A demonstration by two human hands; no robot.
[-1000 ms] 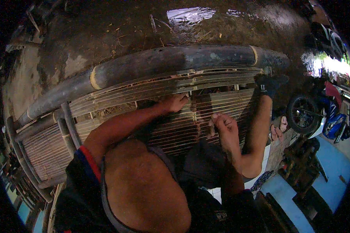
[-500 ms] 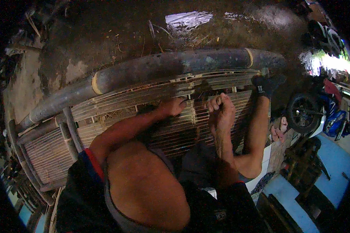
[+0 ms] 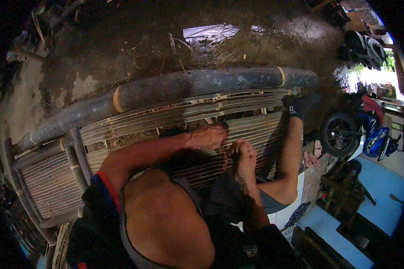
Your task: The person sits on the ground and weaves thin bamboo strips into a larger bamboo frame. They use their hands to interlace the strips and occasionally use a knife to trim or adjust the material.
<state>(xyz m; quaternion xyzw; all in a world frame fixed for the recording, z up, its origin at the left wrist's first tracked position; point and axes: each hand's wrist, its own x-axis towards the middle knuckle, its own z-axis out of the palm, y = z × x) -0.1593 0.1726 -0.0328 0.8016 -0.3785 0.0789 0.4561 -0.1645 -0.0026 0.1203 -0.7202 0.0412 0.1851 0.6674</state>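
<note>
Where the view takes in the whole work area, we find the bamboo bench [image 3: 78, 168] as the largest item, running from the left edge to right of centre. Its thick pole [image 3: 179, 87] spans the upper centre, w/ pale bands round it. We judge the pole heavy & stiff, smooth enough to slip; grip it from beneath, nr both ends. The motorbike [image 3: 375, 136] stands at far right.

Slats [image 3: 262, 127] lie in rows across mid-frame, below the pole. We judge these light, springy & prone to splitting; hold by the flat faces, nr a cross-support, clear of edges.

Our L hand [image 3: 209, 136] is over the slats at centre, fingers bent & close tog.; contact unclear. Our R hand [image 3: 244, 154] is just beside it, to the right, fingers curled in; we can't tell whether either pinches anything.

Sandals [image 3: 312, 154] sit right of centre. Markings: pale lettering on the dark sock [image 3: 305, 101], upper right of centre, & a faint print on the dark shirt [image 3: 274, 244], lower centre; we don't transcribe either.
</note>
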